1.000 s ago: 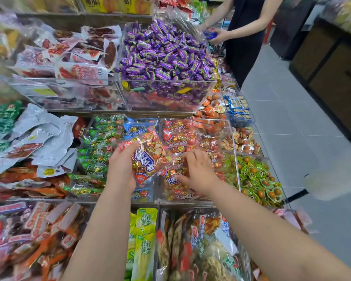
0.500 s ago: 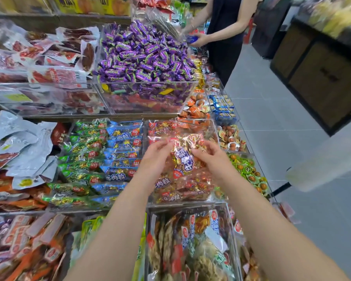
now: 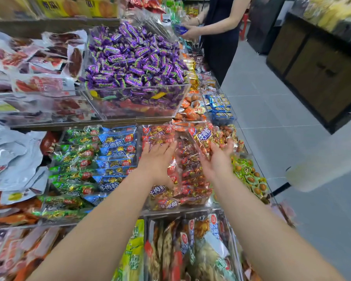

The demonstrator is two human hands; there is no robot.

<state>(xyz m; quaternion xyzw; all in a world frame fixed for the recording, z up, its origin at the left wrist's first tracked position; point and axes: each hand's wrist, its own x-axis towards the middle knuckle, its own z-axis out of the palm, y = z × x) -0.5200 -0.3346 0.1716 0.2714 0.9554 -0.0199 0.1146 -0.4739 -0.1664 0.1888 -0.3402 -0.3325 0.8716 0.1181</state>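
A clear bin [image 3: 190, 206] on the middle shelf holds several red packs of wrapped candies. My right hand [image 3: 217, 159] grips one such red snack pack [image 3: 204, 141] from below, lifted at the bin's right side. My left hand [image 3: 158, 159] lies flat with straight fingers on the red packs in the bin [image 3: 182, 179], to the left of the held pack.
Green and blue packs [image 3: 93, 159] fill the bin to the left. A heap of purple candies [image 3: 134, 61] sits on the shelf above. A person in dark clothes [image 3: 219, 37] stands farther along the shelf. Grey floor [image 3: 282, 122] and a dark cabinet [image 3: 320, 67] are to the right.
My left hand has let go of the red pack and dropped onto the packs in the bin. My right hand has carried the pack to the right.
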